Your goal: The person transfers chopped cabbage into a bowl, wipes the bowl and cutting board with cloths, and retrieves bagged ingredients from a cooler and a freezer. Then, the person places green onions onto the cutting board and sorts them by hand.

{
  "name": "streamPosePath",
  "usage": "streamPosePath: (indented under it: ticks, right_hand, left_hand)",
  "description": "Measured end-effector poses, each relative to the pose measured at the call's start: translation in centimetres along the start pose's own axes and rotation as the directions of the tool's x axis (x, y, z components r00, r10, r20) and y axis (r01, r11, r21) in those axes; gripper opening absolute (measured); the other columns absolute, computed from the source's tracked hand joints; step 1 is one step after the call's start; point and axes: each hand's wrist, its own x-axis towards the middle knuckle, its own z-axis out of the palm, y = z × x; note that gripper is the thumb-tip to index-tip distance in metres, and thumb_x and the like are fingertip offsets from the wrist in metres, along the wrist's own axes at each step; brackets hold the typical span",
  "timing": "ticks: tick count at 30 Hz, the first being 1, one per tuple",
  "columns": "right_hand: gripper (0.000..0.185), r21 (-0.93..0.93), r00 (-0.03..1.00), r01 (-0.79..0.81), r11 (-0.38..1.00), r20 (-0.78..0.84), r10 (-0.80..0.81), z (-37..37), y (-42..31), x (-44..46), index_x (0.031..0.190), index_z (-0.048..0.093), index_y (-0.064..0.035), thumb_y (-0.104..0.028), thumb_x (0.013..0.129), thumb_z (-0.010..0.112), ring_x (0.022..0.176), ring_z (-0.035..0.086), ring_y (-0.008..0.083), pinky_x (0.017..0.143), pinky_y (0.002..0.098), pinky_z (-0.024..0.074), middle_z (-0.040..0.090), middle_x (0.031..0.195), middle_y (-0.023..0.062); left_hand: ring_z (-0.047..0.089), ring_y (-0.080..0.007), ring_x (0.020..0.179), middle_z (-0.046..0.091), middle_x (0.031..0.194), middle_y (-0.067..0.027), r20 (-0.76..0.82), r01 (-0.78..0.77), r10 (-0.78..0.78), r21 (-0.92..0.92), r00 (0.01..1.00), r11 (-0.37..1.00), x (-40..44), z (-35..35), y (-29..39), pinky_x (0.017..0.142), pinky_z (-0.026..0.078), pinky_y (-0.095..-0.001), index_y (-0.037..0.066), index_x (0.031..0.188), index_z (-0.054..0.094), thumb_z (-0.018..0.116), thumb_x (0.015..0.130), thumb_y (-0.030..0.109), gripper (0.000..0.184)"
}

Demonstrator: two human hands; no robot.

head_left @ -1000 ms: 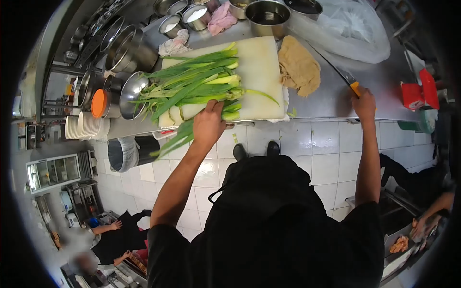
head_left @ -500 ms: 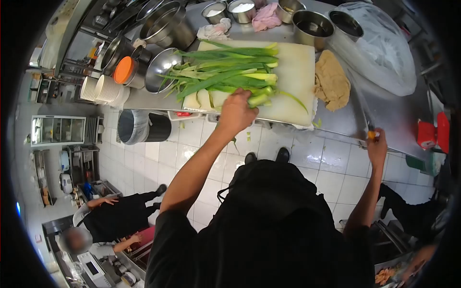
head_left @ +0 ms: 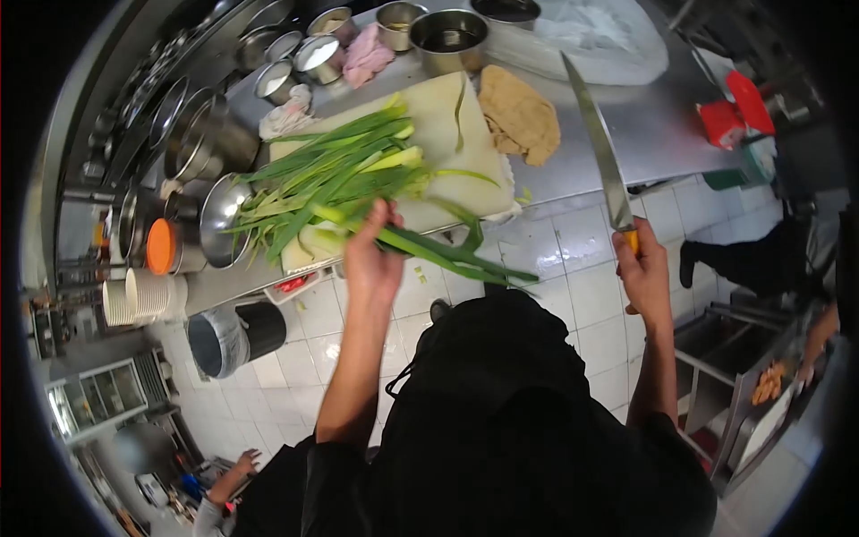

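Observation:
My left hand (head_left: 371, 255) is closed around a leek (head_left: 429, 249) at the front edge of the white cutting board (head_left: 447, 107). Its pale end points left, while the long green leaves stretch right, past the edge of the counter. Behind that hand, a pile of leeks (head_left: 344, 161) lies across the board. Off to the right, my right hand (head_left: 642, 273) grips a knife (head_left: 601, 148) by its yellow handle. The long blade points up and away from me, apart from the board and the leeks. A loose strip of leaf (head_left: 460, 112) rests on the board.
A steel bowl (head_left: 224, 219) touches the leaf ends at left. Metal pots (head_left: 447, 40) line the back, with a tan cloth (head_left: 519, 115) right of the board. A lined bin (head_left: 219, 340) stands below. Co-workers are at lower left and at right, one with an arm (head_left: 816, 345) showing.
My left hand has lifted a leek off the board and its leaves now extend right. The knife has swung upright, its blade now plainly visible. My view has turned and shifted right.

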Motion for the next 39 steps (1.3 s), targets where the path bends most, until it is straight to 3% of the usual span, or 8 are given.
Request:
streamPosePath:
  ticks: [3, 7, 20, 23, 27, 33, 36, 39]
  right_hand:
    - [0.016, -0.294, 0.994, 0.057, 0.954, 0.106, -0.027, 0.4, -1.5, -2.8, 0.103, 0.056, -0.0032, -0.016, 0.094, 0.060, 0.050, 0.055, 0.0300, 0.051, 0.0367, 0.0429, 0.054, 0.059, 0.0160]
    - [0.017, -0.444, 0.947, 0.222, 0.868, 0.308, -0.084, 2.5, -1.6, -5.6, 0.105, 0.056, -0.0042, -0.015, 0.091, 0.058, 0.067, 0.061, 0.0418, 0.062, 0.0497, 0.0467, 0.063, 0.070, 0.0193]
    - [0.023, -0.444, 0.879, 0.425, 0.789, 0.411, -0.242, 6.7, -4.2, -5.0, 0.108, 0.056, -0.0026, -0.021, 0.094, 0.055, 0.066, 0.063, 0.0407, 0.063, 0.0489, 0.0505, 0.065, 0.080, 0.0199]
    - [0.022, -0.452, 0.872, 0.435, 0.779, 0.427, -0.239, 7.4, -4.3, -4.8, 0.106, 0.055, -0.0023, -0.021, 0.095, 0.052, 0.068, 0.063, 0.0411, 0.064, 0.0494, 0.0513, 0.065, 0.078, 0.0203]
    - [0.020, -0.635, 0.819, 0.428, 0.644, 0.574, 0.022, 8.3, -1.8, -3.3, 0.102, 0.051, -0.0023, -0.021, 0.096, 0.048, 0.070, 0.064, 0.0417, 0.066, 0.0520, 0.0514, 0.065, 0.074, 0.0215]
    - [0.017, -0.598, 0.814, 0.480, 0.642, 0.576, -0.072, 7.1, -2.8, -2.1, 0.099, 0.054, -0.0040, -0.021, 0.095, 0.052, 0.066, 0.063, 0.0408, 0.064, 0.0503, 0.0489, 0.062, 0.067, 0.0202]
    - [0.017, -0.460, 0.827, 0.260, 0.849, 0.559, 0.050, 4.2, -4.9, 0.1, 0.095, 0.055, -0.0041, -0.021, 0.094, 0.056, 0.063, 0.061, 0.0392, 0.060, 0.0477, 0.0454, 0.058, 0.064, 0.0210]
    - [0.025, -0.472, 0.970, 0.133, 0.871, 0.241, -0.017, 2.5, -3.6, 2.7, 0.110, 0.060, -0.0026, -0.021, 0.092, 0.062, 0.065, 0.062, 0.0383, 0.060, 0.0442, 0.0460, 0.060, 0.069, 0.0220]
  left_hand:
    - [0.060, -0.0192, 0.096, 0.062, 0.097, -0.0087, -0.096, 0.164, -0.175, -0.112, 0.980, 0.980, 0.8, -4.4, -4.8, 0.087, 0.052, -0.0313, 0.001, 0.104, 0.059, 0.070, 0.088, 0.008, 0.021]
    - [0.060, -0.0193, 0.098, 0.062, 0.099, -0.0077, -0.079, 0.207, -0.219, -0.134, 0.973, 0.969, 1.3, -7.5, -5.7, 0.092, 0.050, -0.0331, 0.001, 0.105, 0.058, 0.071, 0.087, 0.007, 0.024]
    - [0.063, -0.0197, 0.095, 0.065, 0.101, -0.0086, -0.078, 0.152, -0.157, -0.068, 0.985, 0.986, 1.4, -10.4, -5.2, 0.090, 0.050, -0.0315, 0.000, 0.109, 0.061, 0.071, 0.085, 0.002, 0.026]
    - [0.063, -0.0200, 0.095, 0.065, 0.101, -0.0087, -0.068, 0.124, -0.130, -0.080, 0.989, 0.989, 1.3, -10.8, -5.2, 0.089, 0.050, -0.0318, 0.000, 0.109, 0.061, 0.071, 0.085, 0.002, 0.026]
    - [0.063, -0.0199, 0.095, 0.065, 0.101, -0.0088, -0.072, 0.101, -0.105, -0.066, 0.992, 0.993, 1.2, -10.8, -5.3, 0.088, 0.050, -0.0318, 0.000, 0.109, 0.061, 0.071, 0.085, 0.002, 0.026]
    - [0.061, -0.0191, 0.095, 0.065, 0.103, -0.0102, -0.042, 0.011, -0.015, -0.091, 0.999, 0.996, 0.9, -11.4, -2.7, 0.088, 0.048, -0.0295, -0.002, 0.110, 0.060, 0.067, 0.088, 0.004, 0.024]
    - [0.061, -0.0200, 0.092, 0.065, 0.104, -0.0121, -0.049, -0.190, 0.188, -0.052, 0.981, 0.980, -1.3, -8.9, 1.0, 0.089, 0.048, -0.0330, -0.003, 0.109, 0.060, 0.064, 0.088, 0.002, 0.022]
    - [0.059, -0.0212, 0.087, 0.064, 0.101, -0.0137, -0.097, -0.314, 0.315, 0.026, 0.944, 0.949, -3.2, -5.8, 4.0, 0.089, 0.047, -0.0368, -0.004, 0.110, 0.059, 0.061, 0.087, 0.001, 0.024]
